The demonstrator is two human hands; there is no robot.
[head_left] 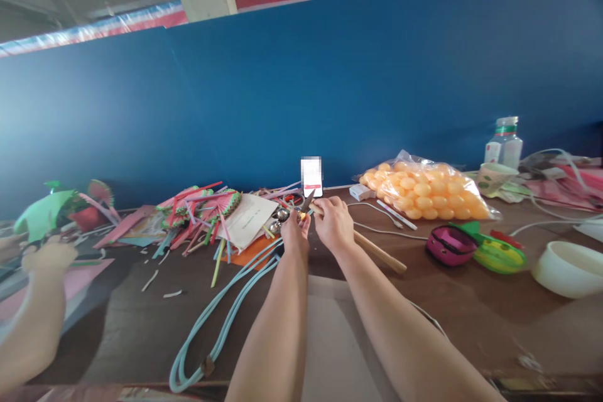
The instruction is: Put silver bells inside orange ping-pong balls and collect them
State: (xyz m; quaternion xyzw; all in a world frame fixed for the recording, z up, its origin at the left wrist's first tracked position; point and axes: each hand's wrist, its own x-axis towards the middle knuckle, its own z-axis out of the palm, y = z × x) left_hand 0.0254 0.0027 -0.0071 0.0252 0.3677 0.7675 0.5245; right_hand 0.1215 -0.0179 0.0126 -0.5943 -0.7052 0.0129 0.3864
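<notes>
My right hand [333, 223] is closed around a long wooden stick [380, 252]. Its short end pokes out by the thumb, and the rest slants down to the right. Close beside it, my left hand [296, 231] has its fingers curled together. A dark pointed blade [308, 202] rises from that hand towards the stick's end; its handle is hidden. A small orange-yellow bit shows at the left fingertips. Shiny silver balls [282, 215] lie just left of that hand. Behind both hands a phone with a lit screen [311, 177] stands upright.
Pale blue cord [202, 323] loops at front left. Paper strips and watermelon-patterned pieces [202, 207] pile behind it. On the right are a bag of orange balls [426, 188], a magenta pouch [451, 245], a white bowl [568, 269] and a bottle [505, 143]. Another person's hand [49, 254] works far left.
</notes>
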